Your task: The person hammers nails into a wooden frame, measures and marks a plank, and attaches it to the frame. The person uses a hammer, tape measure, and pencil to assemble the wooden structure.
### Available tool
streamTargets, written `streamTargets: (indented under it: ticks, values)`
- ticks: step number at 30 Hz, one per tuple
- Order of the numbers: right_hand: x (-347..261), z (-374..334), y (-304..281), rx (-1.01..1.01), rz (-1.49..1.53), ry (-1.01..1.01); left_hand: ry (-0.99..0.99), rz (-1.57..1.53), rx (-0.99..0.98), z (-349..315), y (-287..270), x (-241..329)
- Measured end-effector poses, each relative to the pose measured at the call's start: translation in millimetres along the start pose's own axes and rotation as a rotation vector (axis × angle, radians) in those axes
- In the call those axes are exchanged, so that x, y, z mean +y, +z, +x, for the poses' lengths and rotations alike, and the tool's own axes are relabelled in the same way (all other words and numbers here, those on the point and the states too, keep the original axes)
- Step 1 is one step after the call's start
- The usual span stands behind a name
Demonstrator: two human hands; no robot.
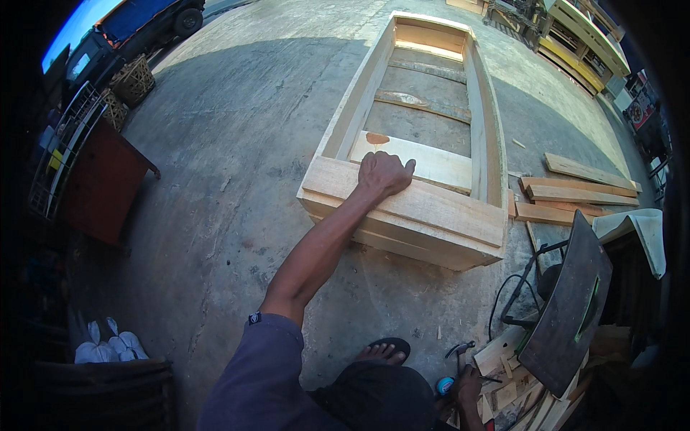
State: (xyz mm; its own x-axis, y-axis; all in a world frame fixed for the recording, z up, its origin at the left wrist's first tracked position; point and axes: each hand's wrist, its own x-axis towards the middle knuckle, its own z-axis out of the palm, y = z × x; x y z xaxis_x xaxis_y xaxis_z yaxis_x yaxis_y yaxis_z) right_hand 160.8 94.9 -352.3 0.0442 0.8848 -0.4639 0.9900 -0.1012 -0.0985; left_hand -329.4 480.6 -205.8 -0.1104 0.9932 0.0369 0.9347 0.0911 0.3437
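Note:
A long wooden box frame lies on the concrete, its near end closest to me. Across that end lies a pale wooden plank. My left hand is closed over the plank's far edge, thumb out to the right, fingertips hidden. Down at the lower edge, beside my right thigh, my right hand is closed near wood scraps. A claw hammer shows its head just above that hand, and its handle appears to run into my grip. Beside it sits a small round light-blue object.
Right of the frame lie several loose boards. A dark tilted panel on a stand rises above a scrap pile. At left stand a reddish-brown cabinet and tied white bags. A truck is parked far left.

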Motion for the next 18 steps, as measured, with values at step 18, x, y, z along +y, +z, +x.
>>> streamTargets:
  ticks: [18]
  values:
    - [-123.5,15.3,-221.6,-0.307,0.712,-0.018,0.008,-0.098,0.042,-3.1,11.7,-3.5]
